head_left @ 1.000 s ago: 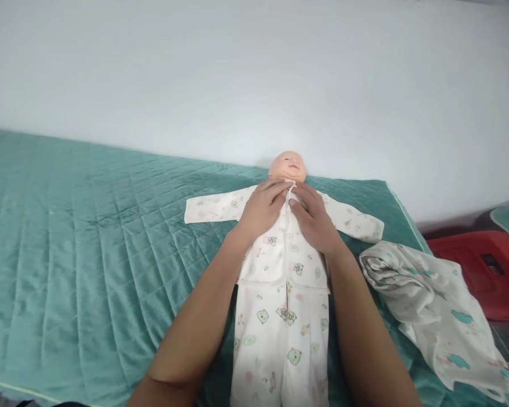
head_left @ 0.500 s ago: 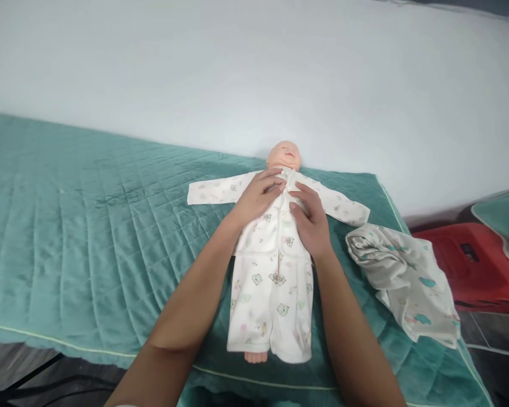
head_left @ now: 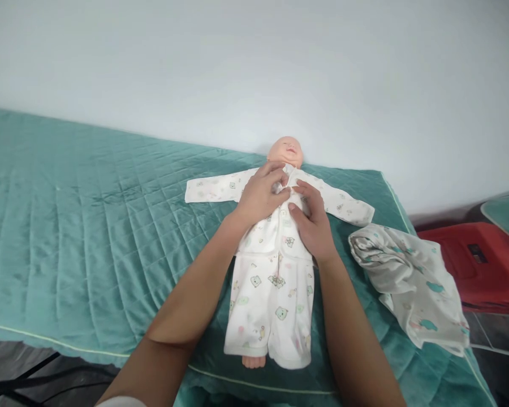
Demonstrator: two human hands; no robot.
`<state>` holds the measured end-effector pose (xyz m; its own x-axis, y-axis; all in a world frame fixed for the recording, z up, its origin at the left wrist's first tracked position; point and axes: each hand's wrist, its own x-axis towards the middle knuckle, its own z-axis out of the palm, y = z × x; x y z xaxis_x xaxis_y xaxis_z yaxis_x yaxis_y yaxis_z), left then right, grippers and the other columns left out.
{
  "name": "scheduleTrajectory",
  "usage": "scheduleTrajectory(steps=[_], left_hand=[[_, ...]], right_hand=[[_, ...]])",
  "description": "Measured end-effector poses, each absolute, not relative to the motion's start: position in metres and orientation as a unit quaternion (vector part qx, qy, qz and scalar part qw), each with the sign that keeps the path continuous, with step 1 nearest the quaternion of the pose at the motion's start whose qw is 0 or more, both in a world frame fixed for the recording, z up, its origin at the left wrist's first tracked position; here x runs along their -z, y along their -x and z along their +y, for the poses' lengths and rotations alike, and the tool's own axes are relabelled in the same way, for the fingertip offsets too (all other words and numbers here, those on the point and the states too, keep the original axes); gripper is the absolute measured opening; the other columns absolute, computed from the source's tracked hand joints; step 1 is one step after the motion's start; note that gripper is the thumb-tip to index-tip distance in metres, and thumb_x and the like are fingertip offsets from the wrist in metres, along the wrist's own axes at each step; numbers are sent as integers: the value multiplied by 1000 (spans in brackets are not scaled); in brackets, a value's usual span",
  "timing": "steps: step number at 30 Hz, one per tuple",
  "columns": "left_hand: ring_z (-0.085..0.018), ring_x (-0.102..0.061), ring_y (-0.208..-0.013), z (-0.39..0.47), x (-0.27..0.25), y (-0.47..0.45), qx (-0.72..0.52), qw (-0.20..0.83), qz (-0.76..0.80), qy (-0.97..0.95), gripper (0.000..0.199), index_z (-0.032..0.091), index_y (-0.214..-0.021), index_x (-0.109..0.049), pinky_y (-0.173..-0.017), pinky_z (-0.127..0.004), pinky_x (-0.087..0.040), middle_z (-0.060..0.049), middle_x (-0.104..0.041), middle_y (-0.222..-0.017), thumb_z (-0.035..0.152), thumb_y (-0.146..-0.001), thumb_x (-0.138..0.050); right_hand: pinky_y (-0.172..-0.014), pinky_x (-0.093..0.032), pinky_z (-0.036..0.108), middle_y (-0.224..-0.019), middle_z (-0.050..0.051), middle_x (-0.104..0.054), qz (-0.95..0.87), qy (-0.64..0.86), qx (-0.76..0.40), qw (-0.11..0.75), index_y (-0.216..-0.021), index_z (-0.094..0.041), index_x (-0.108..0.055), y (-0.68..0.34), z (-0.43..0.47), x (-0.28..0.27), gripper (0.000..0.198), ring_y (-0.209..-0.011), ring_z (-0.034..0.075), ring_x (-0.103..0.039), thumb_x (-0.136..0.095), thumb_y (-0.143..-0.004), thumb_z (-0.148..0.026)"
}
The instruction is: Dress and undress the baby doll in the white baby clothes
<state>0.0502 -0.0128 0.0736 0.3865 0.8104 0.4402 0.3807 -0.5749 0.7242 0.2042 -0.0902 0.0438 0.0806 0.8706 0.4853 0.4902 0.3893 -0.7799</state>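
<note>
A baby doll (head_left: 285, 151) lies on its back in the head view, its head toward the wall. It wears a white printed baby shirt (head_left: 258, 242), sleeves spread wide, and matching pants (head_left: 269, 316). Bare toes show below one pant leg. On the doll's chest, my left hand (head_left: 259, 193) bends its fingers around the shirt's front edge near the collar. My right hand (head_left: 314, 223) pinches the other side of the front opening, thumb and fingers close together. Buttons run down the front below them; whatever lies directly under the fingertips is hidden.
A green quilted cover (head_left: 110, 249) spreads over the bed beneath the doll. At the right lies a crumpled white cloth (head_left: 407, 282) with a teal print. Beyond the bed's edge sits a red case-like object (head_left: 470, 265). A pale wall (head_left: 237, 68) rises behind.
My left hand has shifted slightly to the right on the shirt front, its fingers more bent. My right hand stays at the opening. The view has moved a little.
</note>
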Motion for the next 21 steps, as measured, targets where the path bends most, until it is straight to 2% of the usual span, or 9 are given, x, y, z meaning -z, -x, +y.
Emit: scheduleTrajectory(steps=[5,11,17,21], left_hand=[[-23,-50,-138,-16,-78,-47,-377,308,339,-805,10,23,-92,-66,-115,-40,-42,-5,-58,-141,22,-90,-56],[-24,-46,-142,-34,-74,-33,-377,355,351,-780,16,23,-92,-69,-119,-45,-39,-4,-55,-149,32,-95,-55],[-23,-31,-154,-46,-57,-12,-365,349,315,-804,16,27,-97,-72,-128,-49,-25,0,-45,-159,33,-97,-58],[-23,-29,-154,-41,-54,-7,-354,344,286,-821,17,29,-101,-75,-129,-50,-24,2,-44,-160,37,-96,-61]], right_hand=[[-125,-29,49,-152,6,-49,-640,498,-249,529,-125,-31,-57,-212,-89,-43,37,-146,22,-40,-65,-92,-46],[-125,-30,49,-157,6,-44,-640,475,-312,518,-138,-31,-50,-223,-88,-41,62,-149,23,-37,-73,-84,-52],[-126,-25,50,-156,7,-43,-660,492,-263,503,-139,-31,-49,-221,-88,-40,65,-149,26,-35,-74,-83,-54],[-126,-25,50,-154,9,-42,-675,494,-239,493,-139,-31,-48,-220,-88,-41,64,-148,25,-35,-73,-84,-54]])
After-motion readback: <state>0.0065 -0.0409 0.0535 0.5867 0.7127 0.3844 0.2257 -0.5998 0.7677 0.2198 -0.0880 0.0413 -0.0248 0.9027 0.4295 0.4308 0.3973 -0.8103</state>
